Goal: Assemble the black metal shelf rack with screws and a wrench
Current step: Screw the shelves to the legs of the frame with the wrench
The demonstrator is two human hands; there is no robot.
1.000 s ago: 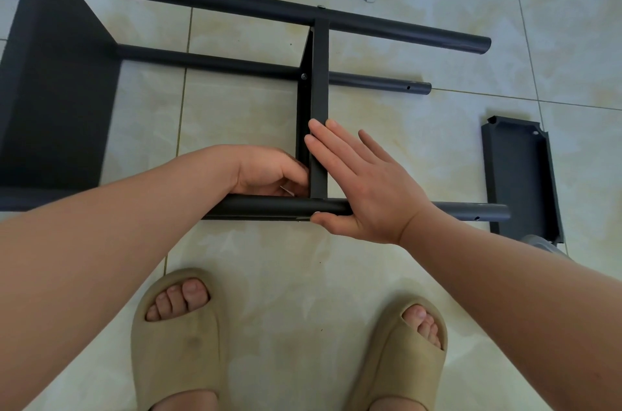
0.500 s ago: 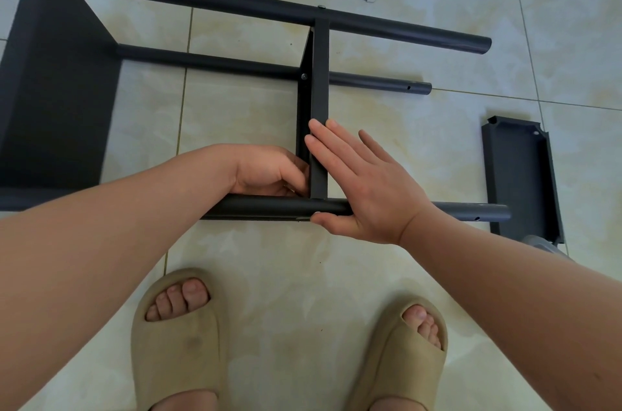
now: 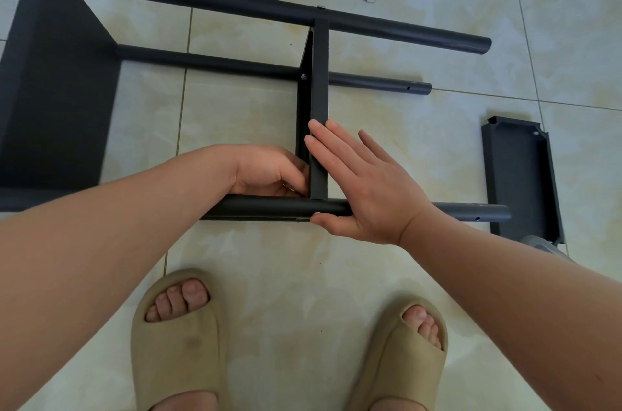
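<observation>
- Black rack (image 3: 235,4) lies on its side on the tiled floor (image 3: 286,276).
- Right hand (image 3: 363,188): fingers straight, flat against the middle shelf (image 3: 319,90), thumb under the near tube (image 3: 262,208).
- Left hand (image 3: 269,171): fingers curled at that joint; whether they hold anything, cannot tell.
- Loose panel (image 3: 518,175) lies to the right.

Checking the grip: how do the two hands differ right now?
The right hand lies flat, fingers straight against the shelf panel, thumb on the front tube. The left hand is curled at the panel's other side; whether it holds anything is hidden. Both are at the same joint.
</observation>
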